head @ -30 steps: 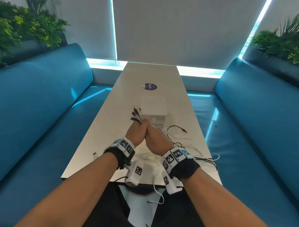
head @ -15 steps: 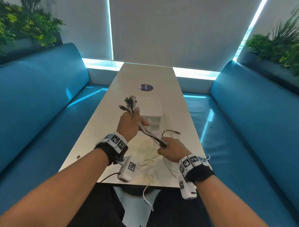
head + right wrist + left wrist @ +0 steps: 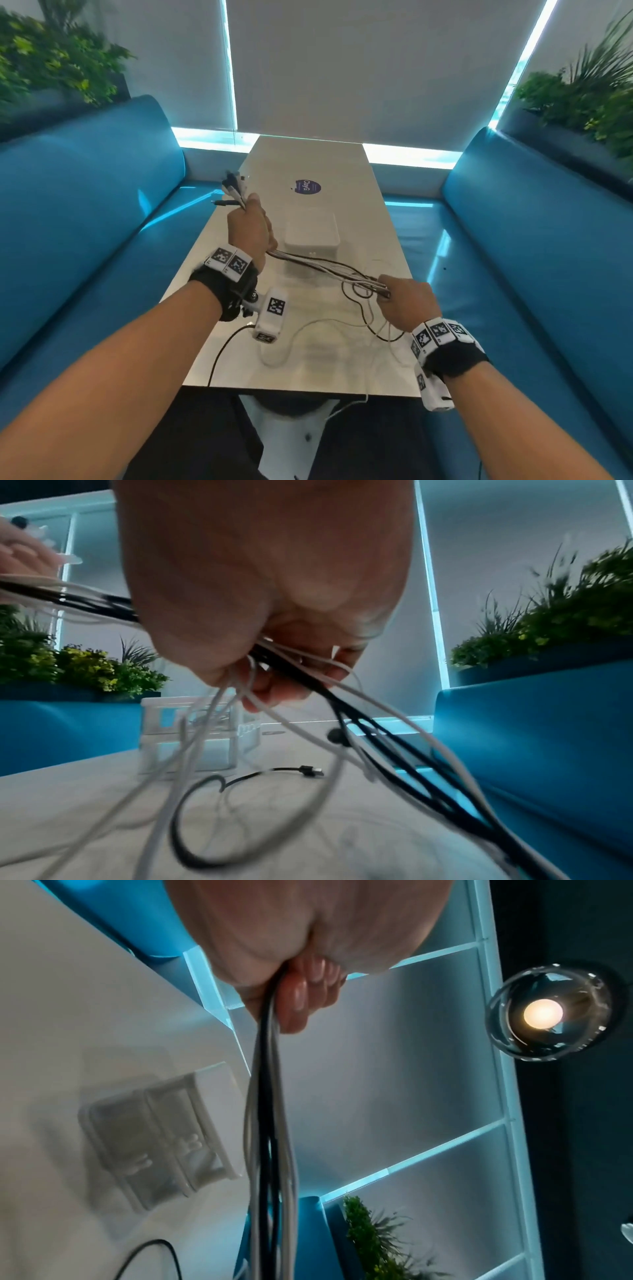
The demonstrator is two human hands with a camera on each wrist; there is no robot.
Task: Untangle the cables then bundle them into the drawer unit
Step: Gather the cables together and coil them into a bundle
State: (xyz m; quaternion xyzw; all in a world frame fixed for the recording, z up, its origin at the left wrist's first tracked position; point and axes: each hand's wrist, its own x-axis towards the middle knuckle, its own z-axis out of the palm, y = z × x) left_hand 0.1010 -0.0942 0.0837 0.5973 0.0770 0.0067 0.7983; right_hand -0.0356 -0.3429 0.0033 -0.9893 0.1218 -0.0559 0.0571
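Observation:
Several black and white cables point(image 3: 325, 269) stretch as one bundle between my two hands above the table. My left hand point(image 3: 251, 229) grips the bundle near its plug ends point(image 3: 231, 190), which stick out past the fist over the table's left edge. My right hand point(image 3: 402, 301) holds the same bundle lower and to the right, fingers curled round the strands point(image 3: 274, 669). Loose tails point(image 3: 342, 329) hang from it and loop on the tabletop. The white drawer unit point(image 3: 311, 233) stands behind the bundle in mid-table; its clear drawer fronts point(image 3: 161, 1139) show in the left wrist view.
The long pale table point(image 3: 308, 164) runs between two blue benches point(image 3: 85, 222) point(image 3: 531, 240). A round purple sticker point(image 3: 307, 187) lies beyond the drawer unit. A black plug end point(image 3: 310, 771) rests on the table. Planters line both bench backs. A white cable hangs over the near edge point(image 3: 346, 406).
My hands were clasped together on the bundle; they have drawn apart, the left rising up-left and the right sliding down-right along the cables, stretching them out.

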